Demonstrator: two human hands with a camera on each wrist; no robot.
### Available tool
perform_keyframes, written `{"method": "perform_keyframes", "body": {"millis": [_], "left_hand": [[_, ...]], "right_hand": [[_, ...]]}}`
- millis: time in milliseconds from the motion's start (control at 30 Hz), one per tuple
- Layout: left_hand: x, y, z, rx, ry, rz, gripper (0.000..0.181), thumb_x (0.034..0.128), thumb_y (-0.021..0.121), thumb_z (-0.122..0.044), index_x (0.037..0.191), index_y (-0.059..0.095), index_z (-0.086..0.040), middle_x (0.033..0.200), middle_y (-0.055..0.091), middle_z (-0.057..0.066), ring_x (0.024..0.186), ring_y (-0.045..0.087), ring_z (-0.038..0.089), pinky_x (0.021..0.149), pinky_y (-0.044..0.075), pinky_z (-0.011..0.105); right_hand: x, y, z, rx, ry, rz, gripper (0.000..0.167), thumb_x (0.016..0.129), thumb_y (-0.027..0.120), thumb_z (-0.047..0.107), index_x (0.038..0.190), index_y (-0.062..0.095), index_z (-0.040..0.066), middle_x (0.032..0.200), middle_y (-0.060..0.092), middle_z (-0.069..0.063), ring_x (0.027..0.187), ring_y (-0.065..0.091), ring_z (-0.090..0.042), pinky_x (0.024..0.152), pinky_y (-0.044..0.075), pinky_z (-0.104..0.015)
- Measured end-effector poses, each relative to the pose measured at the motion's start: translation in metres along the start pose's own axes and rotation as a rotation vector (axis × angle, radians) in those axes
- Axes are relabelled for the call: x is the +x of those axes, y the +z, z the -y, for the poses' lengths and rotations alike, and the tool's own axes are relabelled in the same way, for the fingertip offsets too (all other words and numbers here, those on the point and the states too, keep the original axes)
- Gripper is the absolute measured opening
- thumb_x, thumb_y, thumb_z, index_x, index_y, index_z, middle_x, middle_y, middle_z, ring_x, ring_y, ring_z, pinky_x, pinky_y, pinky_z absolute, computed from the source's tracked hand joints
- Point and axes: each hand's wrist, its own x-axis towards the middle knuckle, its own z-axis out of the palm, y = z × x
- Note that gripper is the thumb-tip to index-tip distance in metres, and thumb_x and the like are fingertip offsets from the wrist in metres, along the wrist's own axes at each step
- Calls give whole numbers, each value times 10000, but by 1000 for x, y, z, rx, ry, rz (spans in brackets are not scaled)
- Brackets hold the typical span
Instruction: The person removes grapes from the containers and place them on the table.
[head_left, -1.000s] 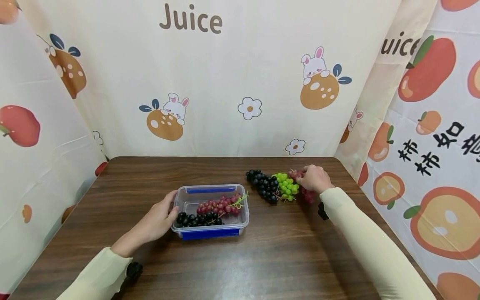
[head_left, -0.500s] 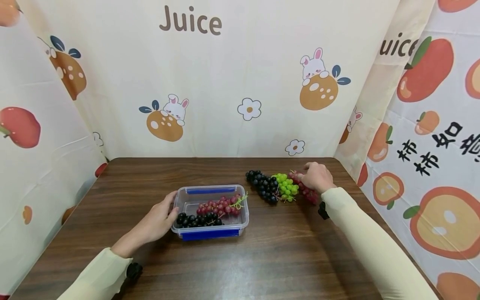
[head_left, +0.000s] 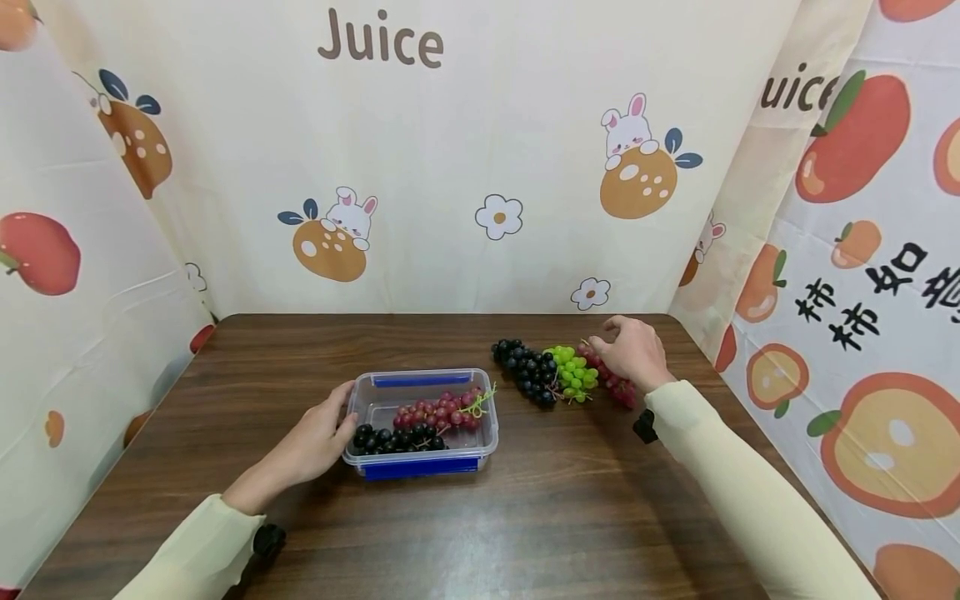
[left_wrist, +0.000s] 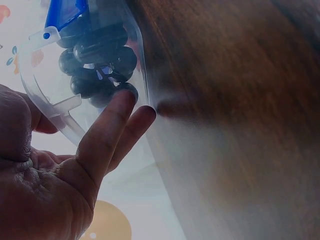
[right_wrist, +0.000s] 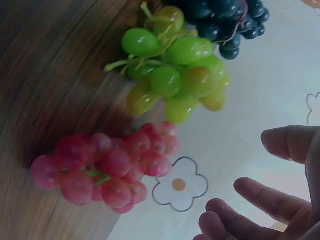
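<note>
My left hand lies against the left side of a clear plastic food container with blue clips. In the left wrist view, fairly straight fingers touch its wall. Inside lie a bunch of red grapes with a green stem and a bunch of black grapes. At the table's back right, my right hand hovers over another red grape bunch, fingers spread and holding nothing. A green grape bunch lies just left of that bunch, then a black one.
The brown wooden table carries the container and the loose bunches. Printed fabric hangs along the table's back and both sides.
My right hand has let go of the red grape bunch, risen slightly and spread its fingers. More of that bunch shows now. The left hand and the container have stayed put.
</note>
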Motion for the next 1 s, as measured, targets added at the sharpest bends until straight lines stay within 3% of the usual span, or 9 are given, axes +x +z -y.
{"method": "perform_keyframes", "body": {"millis": [300,633,1000], "left_hand": [[0,1,0,5,8,-9,527,1051,511,-23,1512,298,121,1361,549,347,1107,664,388,856,581,485],[0,1,1,7,10,-12,526,1049,514,-22,1509,303,122,1345,564,338,1092,669,370,851,579,483],[0,1,1,10,0,-7,529,1055,505,-32,1514,292,121,1356,553,344,1099,666,383,849,580,485]], "right_hand": [[-10,-4,15,33,-89,-20,460,1008,628,376,1319,640,37,1264,646,-245,1133,601,-421,926,497,-580],[-16,-4,32,54,-143,-14,454,1004,639,384,1326,656,64,1248,661,-220,1029,628,-364,848,517,-533],[-26,-3,58,98,-249,10,469,983,683,404,1322,667,81,1309,650,-168,1160,604,-356,923,508,-551]]}}
